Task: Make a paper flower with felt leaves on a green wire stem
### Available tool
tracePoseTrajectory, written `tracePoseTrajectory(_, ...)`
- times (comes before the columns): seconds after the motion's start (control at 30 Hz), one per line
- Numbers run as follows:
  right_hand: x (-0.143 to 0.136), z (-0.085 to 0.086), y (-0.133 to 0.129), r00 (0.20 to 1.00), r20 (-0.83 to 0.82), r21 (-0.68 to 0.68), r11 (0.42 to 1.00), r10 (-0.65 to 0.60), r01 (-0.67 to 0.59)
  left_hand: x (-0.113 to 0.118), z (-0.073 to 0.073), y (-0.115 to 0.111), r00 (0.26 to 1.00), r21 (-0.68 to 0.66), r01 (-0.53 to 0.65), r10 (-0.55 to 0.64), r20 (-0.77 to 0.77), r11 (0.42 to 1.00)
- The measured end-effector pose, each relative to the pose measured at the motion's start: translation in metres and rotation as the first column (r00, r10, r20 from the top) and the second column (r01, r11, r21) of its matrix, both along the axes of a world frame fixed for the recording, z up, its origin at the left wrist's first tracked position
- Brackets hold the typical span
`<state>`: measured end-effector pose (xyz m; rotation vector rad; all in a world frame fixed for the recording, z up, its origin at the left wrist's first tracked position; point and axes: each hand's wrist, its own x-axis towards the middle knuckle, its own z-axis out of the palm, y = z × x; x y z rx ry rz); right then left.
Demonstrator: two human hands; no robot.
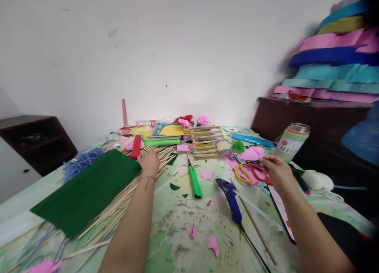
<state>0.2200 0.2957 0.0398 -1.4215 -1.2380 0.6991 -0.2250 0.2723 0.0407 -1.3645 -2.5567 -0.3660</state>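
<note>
My left hand (pixel 149 162) is over the bundle of thin wooden sticks (pixel 127 190), beside the corner of a dark green sheet (pixel 94 190) and a red strip (pixel 136 147). Its fingers are curled down, and what they hold, if anything, is hidden. On the right, my right hand (pixel 276 172) has thumb and fingertips pinched together over the scissors with red handles (pixel 257 171); anything between them is too small to make out. Another pair of scissors with yellow handles (pixel 243 174) lies beside these on pink paper (pixel 255 151).
A blue glue gun (pixel 232 202) with its cord and a green utility knife (pixel 194 182) lie mid-table. Farther back is a wooden stick frame (pixel 207 143). A bottle (pixel 291 143), white yarn (pixel 318 180) and a phone (pixel 281 212) are at right. Blue yarn (pixel 83 162) lies left.
</note>
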Motion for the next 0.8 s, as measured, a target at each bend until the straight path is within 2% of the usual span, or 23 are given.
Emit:
tracePoseTrajectory(0.1,0.019,-0.011,0.002,0.992,0.111,-0.023,0.998,-0.06,0.063,0.006,-0.009,0.002,0.999,0.009,-0.024,0.025,-0.044,1.0)
tracePoseTrajectory(0.2,0.026,-0.019,0.001,0.963,0.265,-0.077,0.994,-0.057,0.08,0.012,-0.012,0.004,0.997,0.063,-0.012,0.016,-0.074,0.998)
tracePoseTrajectory(0.33,0.02,-0.023,-0.006,0.912,0.41,-0.136,0.99,0.017,0.043,0.022,-0.01,0.008,0.995,0.164,0.053,-0.039,-0.087,0.985)
tracePoseTrajectory(0.43,0.011,-0.022,-0.01,0.897,0.438,-0.125,0.992,0.06,-0.005,0.034,-0.011,0.012,0.987,0.208,0.145,-0.129,-0.092,0.967)
tracePoseTrajectory(0.53,0.012,-0.015,-0.014,0.917,0.398,-0.058,0.998,0.018,0.006,0.045,-0.015,0.015,0.974,0.221,0.224,-0.209,-0.089,0.949)
tracePoseTrajectory(0.63,0.024,-0.003,-0.019,0.946,0.28,0.085,0.986,-0.162,0.144,0.051,-0.021,0.017,0.963,0.238,0.269,-0.257,-0.084,0.933)
tracePoseTrajectory(0.73,0.039,0.01,-0.028,0.935,0.093,0.256,0.915,-0.343,0.31,0.052,-0.025,0.017,0.956,0.264,0.293,-0.282,-0.078,0.919)
tracePoseTrajectory(0.8,0.044,0.018,-0.033,0.914,-0.032,0.353,0.851,-0.405,0.39,0.052,-0.027,0.016,0.952,0.286,0.306,-0.298,-0.075,0.908)
